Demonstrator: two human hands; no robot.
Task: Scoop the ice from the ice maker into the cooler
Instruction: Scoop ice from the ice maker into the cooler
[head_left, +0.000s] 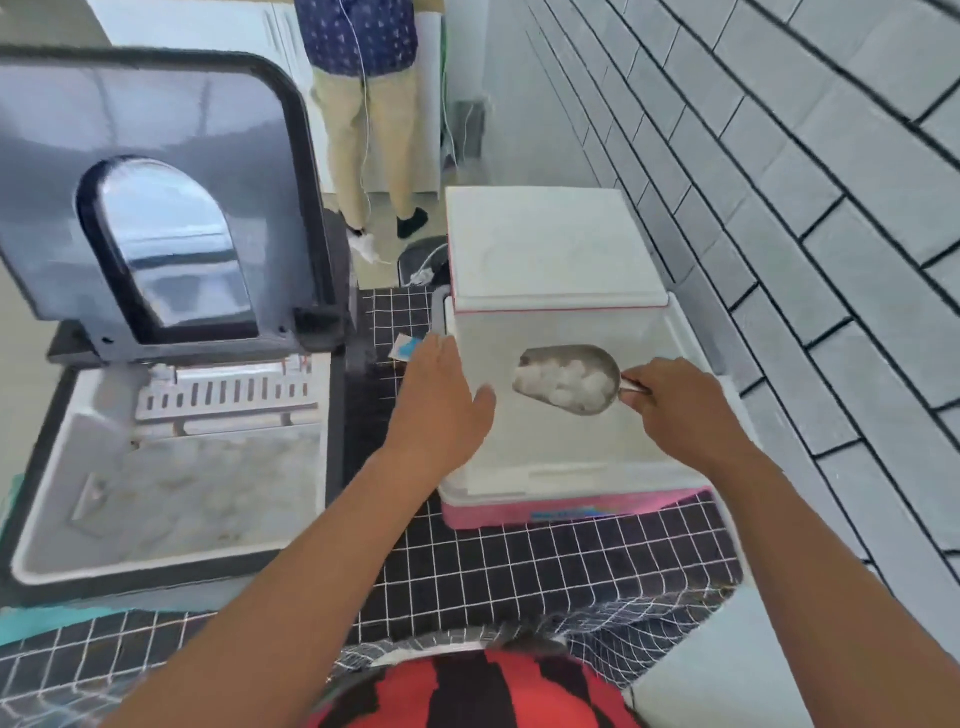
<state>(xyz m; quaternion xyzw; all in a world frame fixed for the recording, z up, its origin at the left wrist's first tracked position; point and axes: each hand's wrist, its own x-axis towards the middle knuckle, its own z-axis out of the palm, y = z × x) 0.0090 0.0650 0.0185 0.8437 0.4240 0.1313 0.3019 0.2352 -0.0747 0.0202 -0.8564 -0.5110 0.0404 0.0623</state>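
The right hand (675, 402) grips the loaded scoop (569, 379) over the open cooler (571, 470) to tip ice in, while the left hand (441, 389), fingers straight, steadies the cooler's near rim

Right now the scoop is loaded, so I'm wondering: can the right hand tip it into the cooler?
Probably yes: the right hand holds the scoop over the open cooler, lid up, nothing between.

A black cloth with a white grid (519, 566) covers the table. On it, at the left, stands the ice maker (171, 467) with its lid raised; at the right stands the pink-based cooler (571, 506), open. Between them, farther back, lies a small blue-and-white packet (405, 347).
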